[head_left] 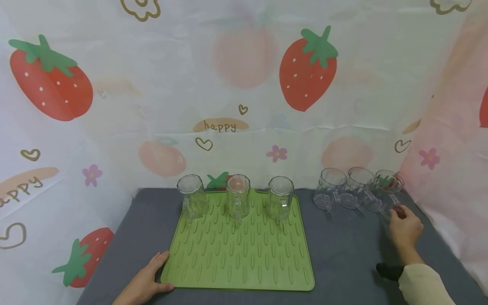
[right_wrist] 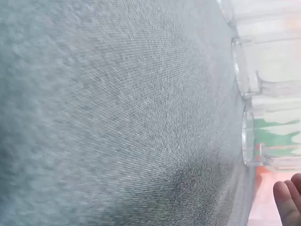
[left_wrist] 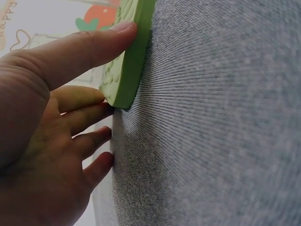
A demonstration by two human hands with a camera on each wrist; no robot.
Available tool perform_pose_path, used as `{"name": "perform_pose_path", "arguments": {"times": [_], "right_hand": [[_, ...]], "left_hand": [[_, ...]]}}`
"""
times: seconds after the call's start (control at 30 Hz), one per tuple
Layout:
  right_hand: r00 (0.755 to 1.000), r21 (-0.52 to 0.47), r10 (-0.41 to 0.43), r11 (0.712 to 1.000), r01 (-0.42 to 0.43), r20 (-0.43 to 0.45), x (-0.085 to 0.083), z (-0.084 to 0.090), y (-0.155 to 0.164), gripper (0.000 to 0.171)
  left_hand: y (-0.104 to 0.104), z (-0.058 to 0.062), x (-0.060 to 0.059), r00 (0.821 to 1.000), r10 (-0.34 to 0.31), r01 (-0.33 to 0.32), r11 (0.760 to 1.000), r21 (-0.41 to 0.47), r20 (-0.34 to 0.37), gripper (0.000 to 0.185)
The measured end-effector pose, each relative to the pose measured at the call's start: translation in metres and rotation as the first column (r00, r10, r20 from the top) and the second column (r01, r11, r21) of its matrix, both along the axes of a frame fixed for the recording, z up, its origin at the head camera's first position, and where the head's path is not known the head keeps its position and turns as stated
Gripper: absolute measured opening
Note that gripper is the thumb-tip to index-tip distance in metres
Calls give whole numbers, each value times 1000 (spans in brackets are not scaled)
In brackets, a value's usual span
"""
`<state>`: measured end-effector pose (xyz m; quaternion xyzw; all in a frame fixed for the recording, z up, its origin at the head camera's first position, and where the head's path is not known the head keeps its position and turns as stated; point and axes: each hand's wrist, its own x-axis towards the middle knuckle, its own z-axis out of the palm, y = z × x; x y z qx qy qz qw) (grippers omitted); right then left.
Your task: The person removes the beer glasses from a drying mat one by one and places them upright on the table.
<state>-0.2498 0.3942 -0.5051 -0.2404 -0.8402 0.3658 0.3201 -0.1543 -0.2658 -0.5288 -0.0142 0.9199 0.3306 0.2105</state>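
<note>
At the near left corner of the green ridged mat (head_left: 244,254) rests my left hand (head_left: 146,277). Its thumb (left_wrist: 94,49) touches the mat's near edge, while the fairly straight fingers lie along the left side. On the right, my right hand (head_left: 407,226) is close to the handle of the rightmost clear glass mug (head_left: 381,197), fingers bent. In the right wrist view, its fingertips (right_wrist: 286,200) show beside that mug, with a gap between them. Two more glass mugs, one in the middle (head_left: 352,192) and one at the left (head_left: 325,190), complete that upright row.
Along the mat's far edge stand three upright glass mugs, at left (head_left: 194,199), centre (head_left: 238,199) and right (head_left: 281,199). Dark grey cloth (head_left: 343,262) covers the table. A strawberry-print curtain (head_left: 244,101) hangs behind and at both sides.
</note>
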Motion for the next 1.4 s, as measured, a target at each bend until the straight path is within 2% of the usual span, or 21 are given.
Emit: {"name": "perform_pose_path", "arguments": {"times": [0.1,0.23,0.37,0.53,0.67,0.8,0.93,1.1,1.27,1.4], "right_hand": [[1000,-22,-14,1000,14,15,5,1,-3,32],[999,-25,-40,999,39,-31,11,7,-10,31],[997,9,-31,999,31,-77,19,21,-20,28],[994,59,57,997,-51,-94,29,47,-46,30],[990,68,129,990,-125,-56,36,62,-66,30],[981,42,196,980,-196,3,40,68,-81,32],[963,23,271,962,-271,7,43,69,-99,33],[922,42,381,925,-378,-65,40,62,-128,31],[879,46,467,884,-465,-96,31,49,-158,29],[860,47,507,862,-505,-57,25,38,-180,30]], "left_hand": [[-1,0,1,1000,5,-5,1000,8,0,110],[-1,0,3,1000,5,-5,1000,0,-20,107],[-3,0,4,999,-1,1,1000,-5,-52,105],[-7,-2,4,999,-9,9,1000,1,-47,106],[-10,-3,5,1000,-7,7,1000,4,-29,106],[-9,-3,4,1000,-5,5,1000,7,-17,107],[-7,-2,1,999,-26,26,1000,0,-47,105],[-6,-1,-1,994,-48,47,999,-11,-103,101],[-6,-2,-2,994,-51,50,999,-17,-96,102],[-7,-3,0,995,-50,48,999,-16,-87,102]]}}
